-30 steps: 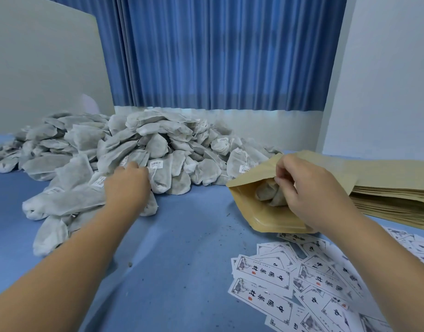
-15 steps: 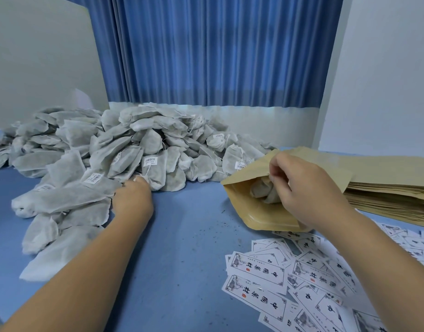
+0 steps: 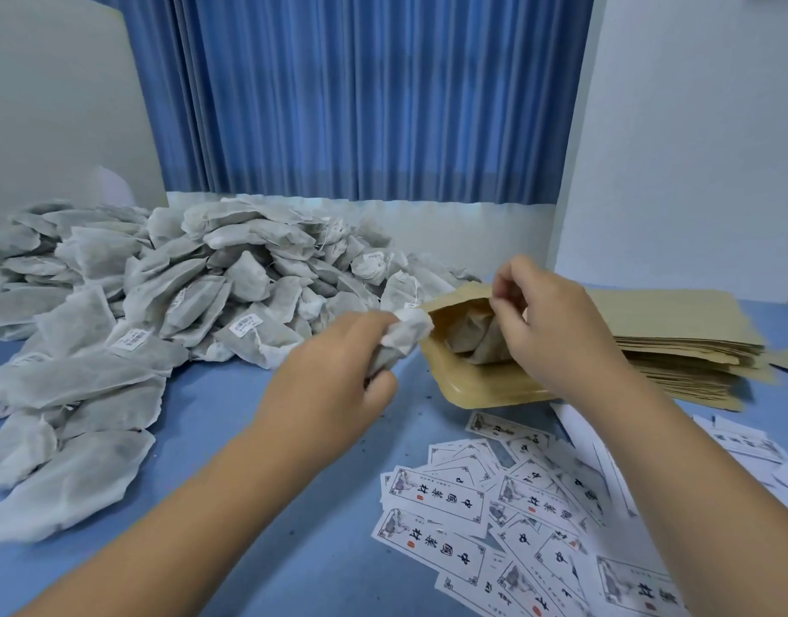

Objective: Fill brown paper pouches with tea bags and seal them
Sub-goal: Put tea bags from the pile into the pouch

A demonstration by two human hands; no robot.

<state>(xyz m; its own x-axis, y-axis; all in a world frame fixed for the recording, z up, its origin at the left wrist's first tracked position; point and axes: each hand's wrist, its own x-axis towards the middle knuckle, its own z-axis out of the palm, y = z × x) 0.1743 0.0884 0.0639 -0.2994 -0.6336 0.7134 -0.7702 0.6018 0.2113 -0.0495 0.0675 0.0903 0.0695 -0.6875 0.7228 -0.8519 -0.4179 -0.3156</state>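
The tea bag (image 3: 405,334) is mostly covered by the left hand (image 3: 334,385); the pouch (image 3: 476,387) is partly hidden by the right hand (image 3: 548,331). The tea bag pile (image 3: 161,282) is cut off at the left edge, the printed labels (image 3: 445,496) at the bottom.

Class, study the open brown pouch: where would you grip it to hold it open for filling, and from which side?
Pinch the upper lip of the pouch from above and the right, as the right hand does. The pouch lies flat, mouth facing left, so lifting that lip likely keeps it open and leaves room for the left hand with its tea bag.
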